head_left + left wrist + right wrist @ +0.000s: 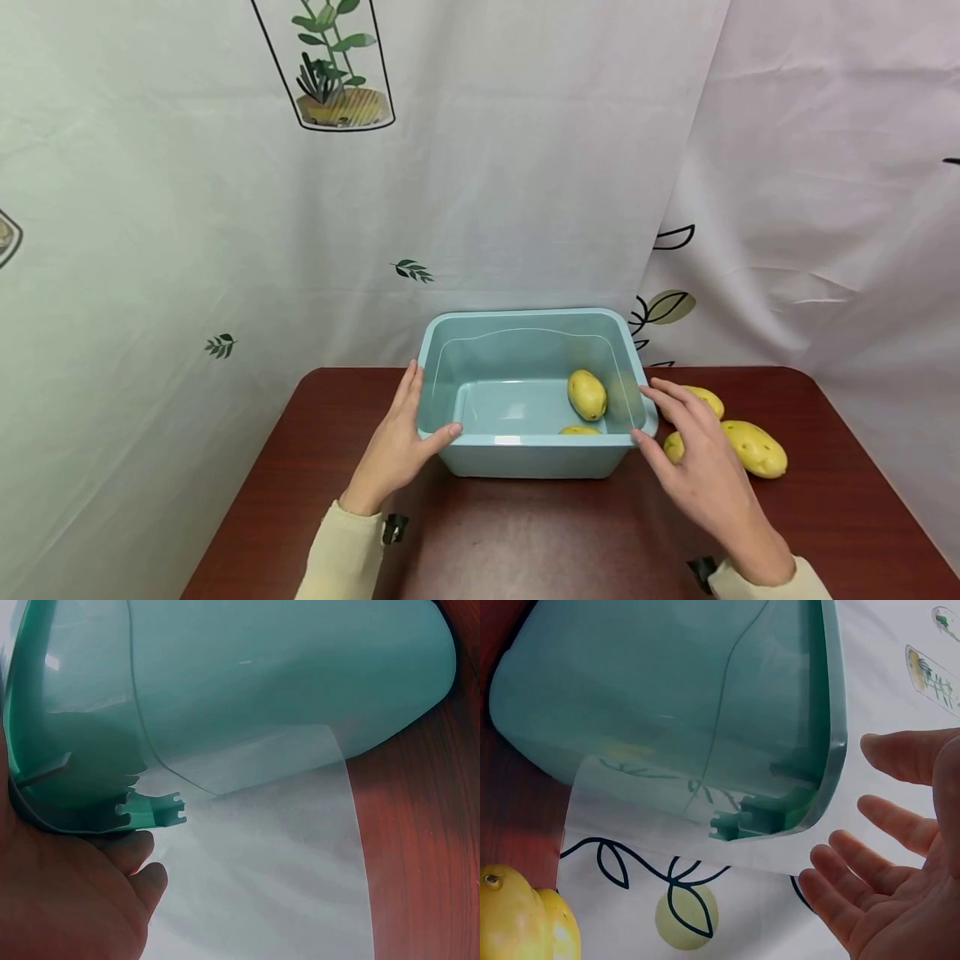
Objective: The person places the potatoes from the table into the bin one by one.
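A light blue plastic basin (525, 458) stands on the table, with one potato (587, 395) in full view inside and part of another potato (580, 430) behind its front rim. My left hand (397, 446) is at the basin's left front corner, fingers straight along the outside and thumb by the front rim; in the left wrist view it touches the rim. Beside the right front corner is my right hand (701, 467), its fingers spread and relaxed. The right wrist view shows a gap between that hand (892, 862) and the basin rim (836, 750).
More potatoes (753, 448) lie on the table right of the basin, partly hidden by the right hand. The dark red wooden table (510, 542) has rounded back corners. Behind it hangs a pale cloth (525, 208) with plant prints.
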{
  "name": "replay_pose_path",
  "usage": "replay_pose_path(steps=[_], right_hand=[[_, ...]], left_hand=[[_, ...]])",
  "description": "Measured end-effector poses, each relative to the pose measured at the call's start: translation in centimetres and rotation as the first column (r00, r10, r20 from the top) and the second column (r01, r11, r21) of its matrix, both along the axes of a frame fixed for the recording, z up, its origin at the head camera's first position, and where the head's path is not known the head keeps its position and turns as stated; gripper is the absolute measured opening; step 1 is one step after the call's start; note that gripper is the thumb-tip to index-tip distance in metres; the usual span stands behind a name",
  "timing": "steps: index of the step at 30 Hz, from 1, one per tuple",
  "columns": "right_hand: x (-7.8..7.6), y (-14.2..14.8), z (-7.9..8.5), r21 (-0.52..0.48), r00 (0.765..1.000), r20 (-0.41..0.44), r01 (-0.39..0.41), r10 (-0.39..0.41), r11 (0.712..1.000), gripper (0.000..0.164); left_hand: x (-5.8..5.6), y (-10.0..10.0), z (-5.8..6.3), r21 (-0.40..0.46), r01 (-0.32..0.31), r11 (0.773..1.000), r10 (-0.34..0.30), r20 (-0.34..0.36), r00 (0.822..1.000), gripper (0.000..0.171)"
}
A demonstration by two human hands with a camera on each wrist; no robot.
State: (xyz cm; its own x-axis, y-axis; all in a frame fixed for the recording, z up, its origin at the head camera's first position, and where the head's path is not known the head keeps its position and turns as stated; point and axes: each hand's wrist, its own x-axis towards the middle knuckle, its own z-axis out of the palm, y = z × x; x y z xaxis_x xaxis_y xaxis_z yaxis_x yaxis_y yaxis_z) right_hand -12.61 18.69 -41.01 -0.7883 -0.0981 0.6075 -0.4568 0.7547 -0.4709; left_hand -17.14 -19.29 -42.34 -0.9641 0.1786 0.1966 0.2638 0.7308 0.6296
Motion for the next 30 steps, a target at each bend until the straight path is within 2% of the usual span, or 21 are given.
replay_pose_path(steps=[13,24,30], right_hand=[[0.4,0.8,-0.6,-0.004,0.999,0.029,0.035,-0.035,0.999,0.061],[0.6,1.3,-0.9,-0.009,0.999,0.023,0.028,-0.028,1.000,0.057],[0.6,1.7,-1.1,0.003,1.000,-0.010,0.015,-0.015,1.000,0.057]], left_hand=[[0.0,-0.1,-0.2,0.005,0.005,1.000,-0.005,-0.010,1.000,0.106],[0.0,0.0,0.0,0.002,0.006,1.000,-0.006,-0.004,1.000,0.108],[0.0,-0.1,0.0,0.001,0.005,1.000,-0.005,-0.003,1.000,0.109]])
